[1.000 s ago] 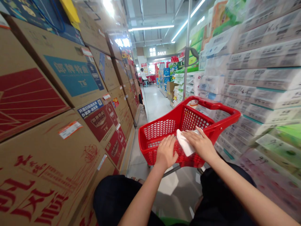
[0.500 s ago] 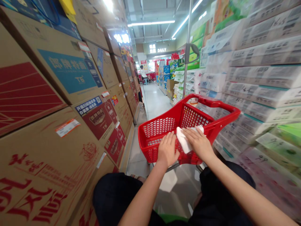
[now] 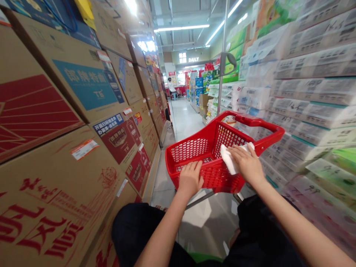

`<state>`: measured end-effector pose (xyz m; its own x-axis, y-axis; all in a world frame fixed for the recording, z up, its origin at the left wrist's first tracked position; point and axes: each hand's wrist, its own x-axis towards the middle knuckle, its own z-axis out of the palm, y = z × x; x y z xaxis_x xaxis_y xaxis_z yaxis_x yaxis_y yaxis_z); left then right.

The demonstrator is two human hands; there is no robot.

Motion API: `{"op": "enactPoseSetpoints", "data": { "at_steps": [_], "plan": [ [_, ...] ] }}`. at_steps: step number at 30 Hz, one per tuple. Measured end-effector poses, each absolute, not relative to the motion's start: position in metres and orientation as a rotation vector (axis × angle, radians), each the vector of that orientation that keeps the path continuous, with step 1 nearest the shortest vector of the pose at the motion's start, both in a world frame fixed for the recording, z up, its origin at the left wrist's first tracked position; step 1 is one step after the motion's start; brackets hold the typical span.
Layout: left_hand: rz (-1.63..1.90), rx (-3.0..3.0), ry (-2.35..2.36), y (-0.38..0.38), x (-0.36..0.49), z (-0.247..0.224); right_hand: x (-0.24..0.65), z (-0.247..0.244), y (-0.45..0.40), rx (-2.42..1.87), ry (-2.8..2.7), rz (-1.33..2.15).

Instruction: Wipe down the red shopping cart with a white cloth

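**Wiping the rim of a red shopping basket**

The work in hand appears to be cleaning the red basket [image 3: 207, 157], which sits on a low trolley frame in the middle of a narrow shop aisle, just in front of the person's knees. The right hand [image 3: 246, 163] lies flat on a white wipe [image 3: 228, 160], fingers stretched out and close together, pressing it against the near right rim where the rim rises toward the red handle [image 3: 257, 124]. The left hand [image 3: 190, 178] rests on the near left rim, fingers loosely together and curled over the edge, apparently steadying the basket; it holds nothing else.

Judging by where the wipe sits, this looks like mid-wipe along the upper edge, with the handle and the far rim beyond the hand. A next stroke would call for steady downward pressure with the flat palm while the other hand keeps the basket from rolling or tipping.

Cardboard boxes [image 3: 69, 122] are stacked high on the left, close to the basket. Wrapped paper packs [image 3: 308, 92] fill the right side, near its handle. The tiled floor [image 3: 186, 120] runs toward the far end.
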<state>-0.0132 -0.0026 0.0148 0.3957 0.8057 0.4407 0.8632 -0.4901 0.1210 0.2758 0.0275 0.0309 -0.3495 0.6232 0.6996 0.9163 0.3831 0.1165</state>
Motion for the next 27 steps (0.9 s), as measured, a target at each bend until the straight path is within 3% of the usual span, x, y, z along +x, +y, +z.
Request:
{"op": "enactPoseSetpoints", "data": {
  "at_steps": [5,13,22,27],
  "plan": [
    [-0.67,-2.554,-1.475,0.001,-0.011,0.014,0.241,0.026,0.025,-1.206,-2.212,-0.608],
    [-0.684,-2.433,-1.557,-0.003,-0.04,0.01,0.293,0.036,0.047,-1.322,-2.103,-0.693],
    [-0.75,-2.449,-1.54,-0.004,-0.026,0.006,0.239,0.02,0.041,-1.296,-2.189,-0.612],
    [-0.798,-2.534,-1.406,-0.004,-0.028,0.006,0.264,0.024,0.052,-1.323,-2.161,-0.635]
  ]
}}
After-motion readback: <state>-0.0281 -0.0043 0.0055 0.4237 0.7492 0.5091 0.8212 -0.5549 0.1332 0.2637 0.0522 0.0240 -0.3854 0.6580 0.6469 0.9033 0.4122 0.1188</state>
